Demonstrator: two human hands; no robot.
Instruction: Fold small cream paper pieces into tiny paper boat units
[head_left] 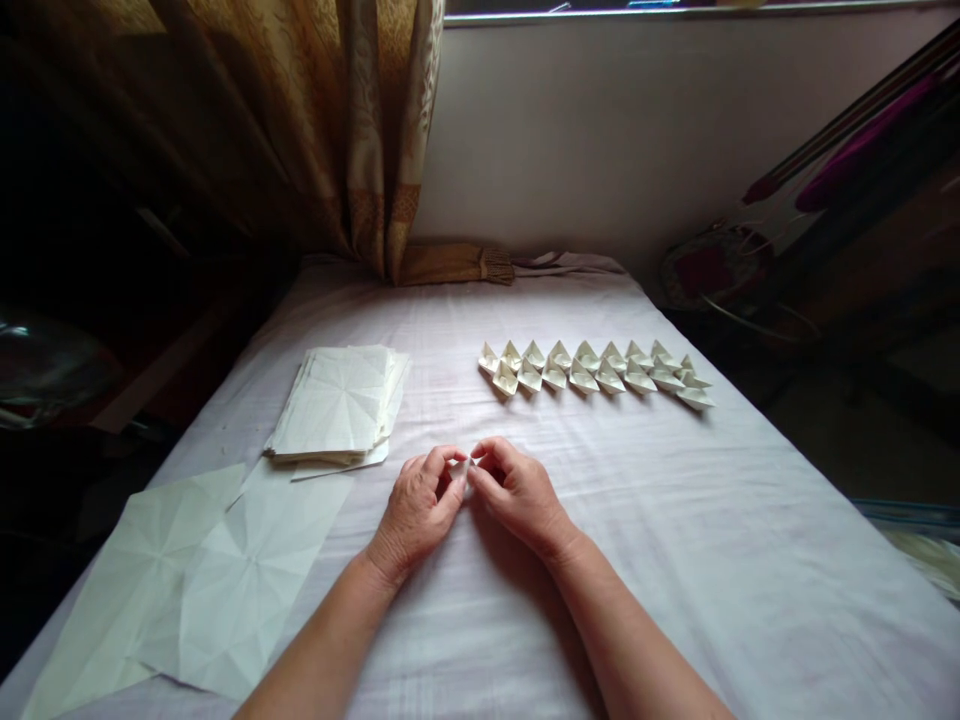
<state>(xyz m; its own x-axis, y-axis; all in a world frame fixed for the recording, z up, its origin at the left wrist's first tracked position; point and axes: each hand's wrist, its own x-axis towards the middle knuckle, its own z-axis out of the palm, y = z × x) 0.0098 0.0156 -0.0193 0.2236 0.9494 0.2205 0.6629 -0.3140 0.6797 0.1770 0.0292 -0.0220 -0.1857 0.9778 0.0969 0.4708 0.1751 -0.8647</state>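
Between my fingertips is a small folded piece of white paper, mostly hidden by the fingers. My left hand pinches it from the left, thumb and forefinger closed on it. From the other side my right hand grips its edge with thumb and fingers. Both hands are over the middle of the sheet-covered surface. Beyond them to the right stand two rows of small folded paper boats, set close together. A stack of creased paper squares lies beyond my left hand.
Loose creased paper sheets spread over the near left of the pale bedsheet. A gold curtain hangs down to the far edge, where a fringed brown cloth lies by the wall. A patterned bag sits beyond the right edge.
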